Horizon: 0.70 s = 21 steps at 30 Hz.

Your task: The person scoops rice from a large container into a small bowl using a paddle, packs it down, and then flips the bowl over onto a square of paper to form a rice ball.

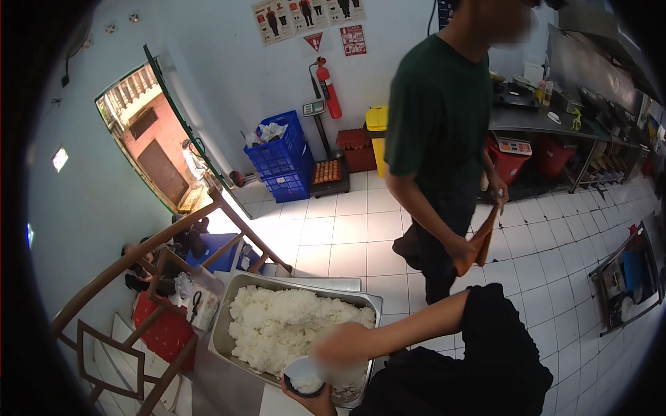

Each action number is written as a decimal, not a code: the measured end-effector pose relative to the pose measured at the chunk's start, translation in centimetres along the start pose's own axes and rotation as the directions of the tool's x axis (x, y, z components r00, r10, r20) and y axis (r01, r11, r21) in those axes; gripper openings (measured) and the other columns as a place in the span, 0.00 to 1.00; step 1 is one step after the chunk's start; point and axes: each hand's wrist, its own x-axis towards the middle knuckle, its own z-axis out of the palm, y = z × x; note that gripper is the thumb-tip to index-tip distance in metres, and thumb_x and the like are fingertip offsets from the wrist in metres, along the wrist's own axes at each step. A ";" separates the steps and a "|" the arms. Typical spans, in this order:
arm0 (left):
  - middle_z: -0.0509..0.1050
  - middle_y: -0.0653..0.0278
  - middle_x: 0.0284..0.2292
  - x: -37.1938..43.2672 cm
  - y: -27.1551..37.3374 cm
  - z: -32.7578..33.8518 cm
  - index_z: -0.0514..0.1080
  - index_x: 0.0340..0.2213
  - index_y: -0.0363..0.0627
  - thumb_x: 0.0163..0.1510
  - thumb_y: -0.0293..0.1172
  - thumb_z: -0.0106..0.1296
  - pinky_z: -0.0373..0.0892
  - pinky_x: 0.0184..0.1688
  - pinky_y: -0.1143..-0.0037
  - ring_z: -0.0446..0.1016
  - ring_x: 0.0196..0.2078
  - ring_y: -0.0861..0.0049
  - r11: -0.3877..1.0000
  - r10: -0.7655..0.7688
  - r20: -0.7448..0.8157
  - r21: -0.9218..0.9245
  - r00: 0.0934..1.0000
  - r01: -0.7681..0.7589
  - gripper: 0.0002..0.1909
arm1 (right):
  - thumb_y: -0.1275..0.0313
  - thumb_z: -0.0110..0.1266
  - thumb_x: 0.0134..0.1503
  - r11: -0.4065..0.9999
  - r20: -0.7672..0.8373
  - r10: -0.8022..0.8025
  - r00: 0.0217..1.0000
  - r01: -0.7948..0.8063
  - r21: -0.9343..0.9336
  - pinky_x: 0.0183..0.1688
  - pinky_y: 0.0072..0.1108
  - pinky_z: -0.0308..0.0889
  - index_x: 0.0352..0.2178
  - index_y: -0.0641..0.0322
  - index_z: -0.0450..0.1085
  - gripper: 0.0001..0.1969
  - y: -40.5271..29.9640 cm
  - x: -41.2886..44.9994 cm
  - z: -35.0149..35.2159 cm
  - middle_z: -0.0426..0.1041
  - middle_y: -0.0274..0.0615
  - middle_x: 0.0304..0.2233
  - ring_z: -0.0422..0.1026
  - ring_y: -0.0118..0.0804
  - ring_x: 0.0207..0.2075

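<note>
A deep stainless steel pan point(218, 333) holds a large heap of cooked white rice point(291, 317). At the pan's near edge, my left hand point(323, 404) cups a small bowl point(297, 368), white inside and dark outside, with some rice in it. My right hand point(341, 346) is over the near right part of the pan, just beside the bowl. That hand is blurred, so its fingers and anything in them cannot be made out. Loose grains lie on the pan's bottom below it. My right forearm reaches in from a black sleeve.
A co-worker point(437, 119) in a green shirt stands beyond the pan, holding an orange cloth point(476, 249). Left of the pan are a brown railing point(138, 255) and a red box point(164, 327). Blue crates point(283, 161), a scale with eggs point(328, 171) and a steel counter point(541, 122) stand farther back.
</note>
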 end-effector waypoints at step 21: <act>0.53 0.56 0.51 -4.7 -2.8 -2.3 0.42 0.55 0.42 0.39 0.23 0.62 0.59 0.55 0.69 0.57 0.54 0.66 0.932 -0.053 -0.309 -0.357 0.950 -0.064 0.48 | 0.73 0.51 0.42 0.933 0.386 0.139 0.912 0.009 -0.359 0.21 0.27 0.68 0.19 0.59 0.69 0.02 1.1 0.9 9.3 0.72 0.43 0.17 0.75 0.39 0.22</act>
